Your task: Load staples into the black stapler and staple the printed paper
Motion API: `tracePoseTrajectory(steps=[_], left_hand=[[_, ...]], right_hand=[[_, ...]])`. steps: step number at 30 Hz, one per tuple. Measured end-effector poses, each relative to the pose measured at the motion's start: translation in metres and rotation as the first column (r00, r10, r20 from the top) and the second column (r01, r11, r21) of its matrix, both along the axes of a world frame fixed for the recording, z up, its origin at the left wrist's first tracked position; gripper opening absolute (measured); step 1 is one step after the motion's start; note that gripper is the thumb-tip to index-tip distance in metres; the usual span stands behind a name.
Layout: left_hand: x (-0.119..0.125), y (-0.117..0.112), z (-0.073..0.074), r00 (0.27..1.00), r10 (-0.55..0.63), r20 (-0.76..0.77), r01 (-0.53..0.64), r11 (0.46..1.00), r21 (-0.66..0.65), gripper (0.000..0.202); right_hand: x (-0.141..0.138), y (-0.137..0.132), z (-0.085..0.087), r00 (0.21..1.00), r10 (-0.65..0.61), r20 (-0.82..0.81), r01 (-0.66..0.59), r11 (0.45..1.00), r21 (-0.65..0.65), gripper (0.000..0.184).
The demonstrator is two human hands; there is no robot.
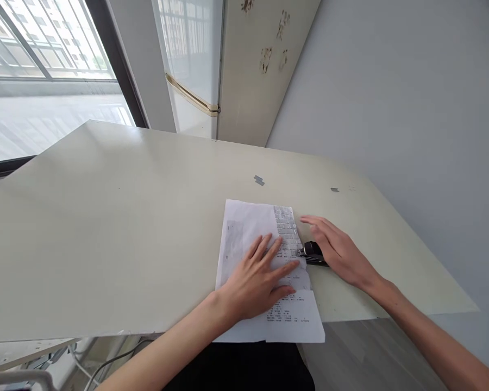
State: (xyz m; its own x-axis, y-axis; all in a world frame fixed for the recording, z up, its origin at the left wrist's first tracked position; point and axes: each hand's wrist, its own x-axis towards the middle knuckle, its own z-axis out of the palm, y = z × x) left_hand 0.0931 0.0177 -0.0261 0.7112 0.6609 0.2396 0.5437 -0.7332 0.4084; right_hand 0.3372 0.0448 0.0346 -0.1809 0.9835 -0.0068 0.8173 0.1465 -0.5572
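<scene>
A stack of printed white paper sheets [248,228] lies on the cream table [106,217], its near end hanging over the front edge. My left hand [258,279] rests flat on the paper with fingers spread, pinning it down. A black stapler [313,253] sits at the paper's right edge, its metal nose over the sheets. My right hand [336,250] lies over the stapler with fingers stretched forward, palm pressing on its top.
Two small grey staple strips [259,180] [334,189] lie on the table beyond the paper. A pale refrigerator [212,65] stands behind the table, a grey wall [411,98] to the right, and a window [44,49] at the far left.
</scene>
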Motion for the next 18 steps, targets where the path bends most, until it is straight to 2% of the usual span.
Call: tracePoseTrajectory(steps=[3, 9, 14, 18], left_hand=[[-0.012, 0.000, 0.004, 0.999, 0.032, -0.034, -0.032, 0.999, -0.011, 0.055], [-0.046, -0.003, 0.018, 0.992, 0.113, -0.056, -0.113, 0.994, 0.013, 0.053], [-0.105, -0.010, 0.020, 0.940, 0.323, -0.109, -0.317, 0.946, 0.068, 0.059], [-0.146, -0.017, 0.014, 0.907, 0.391, -0.159, -0.382, 0.920, 0.085, 0.063]], right_hand=[[0.023, -0.018, -0.005, 0.999, 0.044, 0.010, -0.044, 0.998, -0.040, 0.047], [0.047, -0.034, -0.030, 0.995, -0.013, -0.095, 0.011, 0.999, -0.030, 0.041], [0.069, -0.038, -0.045, 0.980, -0.136, -0.148, 0.137, 0.991, 0.002, 0.042], [0.090, -0.043, -0.053, 0.952, -0.239, -0.191, 0.240, 0.971, -0.016, 0.046]])
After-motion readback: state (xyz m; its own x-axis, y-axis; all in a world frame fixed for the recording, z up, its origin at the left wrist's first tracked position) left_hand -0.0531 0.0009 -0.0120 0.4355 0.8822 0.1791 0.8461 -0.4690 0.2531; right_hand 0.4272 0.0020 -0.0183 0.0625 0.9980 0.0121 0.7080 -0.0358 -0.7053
